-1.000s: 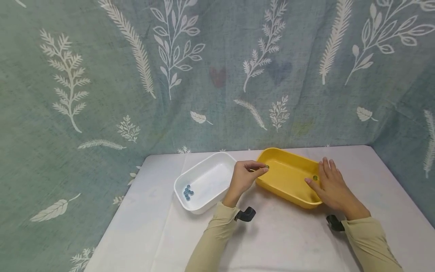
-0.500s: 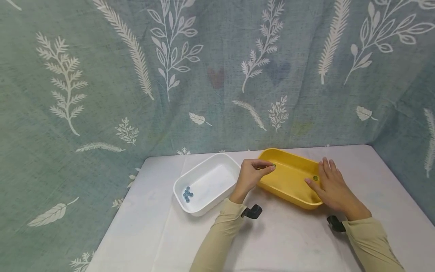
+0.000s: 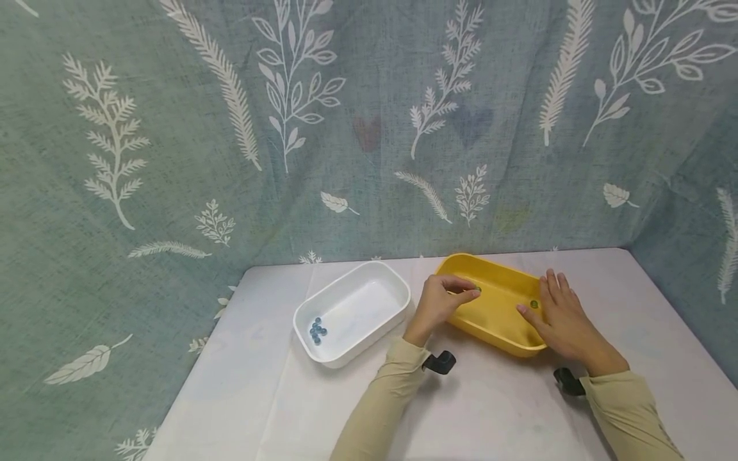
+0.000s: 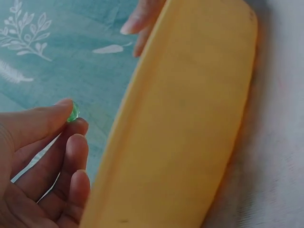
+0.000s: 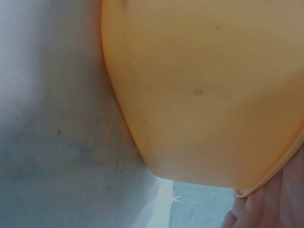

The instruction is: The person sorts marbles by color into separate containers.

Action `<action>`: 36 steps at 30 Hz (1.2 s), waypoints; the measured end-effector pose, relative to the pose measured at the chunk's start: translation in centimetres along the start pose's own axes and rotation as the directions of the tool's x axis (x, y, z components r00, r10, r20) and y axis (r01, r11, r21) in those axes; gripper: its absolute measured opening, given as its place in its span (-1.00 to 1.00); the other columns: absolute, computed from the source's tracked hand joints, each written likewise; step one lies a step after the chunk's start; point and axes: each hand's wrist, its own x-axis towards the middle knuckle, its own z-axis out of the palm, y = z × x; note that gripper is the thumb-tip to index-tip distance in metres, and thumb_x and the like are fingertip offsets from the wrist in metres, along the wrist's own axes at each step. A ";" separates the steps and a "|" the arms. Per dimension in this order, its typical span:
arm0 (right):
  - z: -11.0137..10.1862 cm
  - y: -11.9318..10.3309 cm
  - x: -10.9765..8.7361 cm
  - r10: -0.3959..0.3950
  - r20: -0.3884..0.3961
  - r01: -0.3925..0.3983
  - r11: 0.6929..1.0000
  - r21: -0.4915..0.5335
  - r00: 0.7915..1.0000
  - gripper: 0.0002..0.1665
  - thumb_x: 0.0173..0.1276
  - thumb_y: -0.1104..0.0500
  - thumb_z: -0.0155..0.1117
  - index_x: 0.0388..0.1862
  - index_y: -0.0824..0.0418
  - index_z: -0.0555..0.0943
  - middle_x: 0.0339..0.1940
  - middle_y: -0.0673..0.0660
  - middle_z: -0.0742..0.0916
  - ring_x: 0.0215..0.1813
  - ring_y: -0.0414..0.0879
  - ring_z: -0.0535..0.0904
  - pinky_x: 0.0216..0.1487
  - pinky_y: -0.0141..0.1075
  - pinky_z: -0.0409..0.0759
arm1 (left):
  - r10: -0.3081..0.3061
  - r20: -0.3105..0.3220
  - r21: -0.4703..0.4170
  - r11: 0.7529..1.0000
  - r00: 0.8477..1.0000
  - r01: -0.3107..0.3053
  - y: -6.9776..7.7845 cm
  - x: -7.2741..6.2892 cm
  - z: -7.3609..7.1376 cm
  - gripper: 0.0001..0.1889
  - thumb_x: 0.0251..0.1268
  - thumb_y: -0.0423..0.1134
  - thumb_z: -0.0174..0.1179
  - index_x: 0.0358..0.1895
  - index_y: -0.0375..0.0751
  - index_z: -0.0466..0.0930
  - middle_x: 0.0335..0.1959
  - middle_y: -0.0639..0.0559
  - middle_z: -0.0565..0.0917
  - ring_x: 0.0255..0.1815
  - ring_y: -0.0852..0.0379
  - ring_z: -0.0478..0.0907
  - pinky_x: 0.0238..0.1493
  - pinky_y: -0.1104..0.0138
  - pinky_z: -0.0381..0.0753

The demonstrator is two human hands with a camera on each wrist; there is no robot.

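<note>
My left hand (image 3: 439,302) pinches a small green glass marble (image 4: 73,113) between thumb and index finger. It is held over the left end of the yellow tray (image 3: 490,310), above the rim in the left wrist view. The other fingers are bent loosely behind. At the tray's right end lies my right hand (image 3: 567,326), fingers straight along the rim and thumb reaching over the inside. One more green marble (image 3: 533,304) sits in the tray by that thumb. From the right wrist the tray's outer wall (image 5: 199,95) hides most of the right hand.
Left of the yellow tray stands a white tray (image 3: 363,307) with several blue marbles (image 3: 318,330) clustered at its near left end. Both trays are on a pale cloth-covered table (image 3: 484,410). A leaf-patterned curtain (image 3: 346,160) hangs right behind the table.
My left hand has moved right with the green marble, from the yellow tray's left rim to further over its inside. The right hand has stayed in place.
</note>
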 end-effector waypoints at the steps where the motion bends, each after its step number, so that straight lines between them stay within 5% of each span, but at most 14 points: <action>1: 0.0 0.0 0.0 -0.001 0.000 0.001 1.000 -0.001 1.000 0.20 0.63 -0.40 -0.22 0.62 0.61 -0.24 0.65 0.61 -0.20 0.67 0.52 -0.42 0.58 0.48 -0.24 | -0.005 0.001 0.008 1.000 1.000 0.005 0.0 0.0 0.1 -0.83 0.24 -0.21 0.49 -0.19 -0.20 0.86 -0.19 -0.06 0.86 -0.27 0.36 0.65 -0.27 0.53 0.62; 13: -0.2 0.2 -0.1 -0.005 0.009 0.005 1.000 0.006 1.000 0.20 0.63 -0.39 -0.23 0.62 0.61 -0.27 0.65 0.61 -0.22 0.67 0.52 -0.44 0.58 0.47 -0.27 | -0.051 0.006 0.109 0.993 0.999 0.051 0.2 0.2 0.9 -0.85 0.24 -0.20 0.49 -0.19 -0.15 0.87 -0.21 0.01 0.86 -0.30 0.43 0.61 -0.29 0.58 0.58; 36: 0.0 0.5 0.1 -0.005 0.012 0.005 1.000 0.013 1.000 0.17 0.65 -0.35 -0.19 0.62 0.60 -0.27 0.65 0.61 -0.23 0.67 0.52 -0.45 0.59 0.46 -0.27 | 0.036 -0.060 0.075 0.997 0.998 -0.032 0.2 -0.5 -0.3 -0.82 0.28 -0.26 0.45 -0.12 -0.26 0.84 -0.15 -0.06 0.85 -0.24 0.29 0.68 -0.15 0.52 0.66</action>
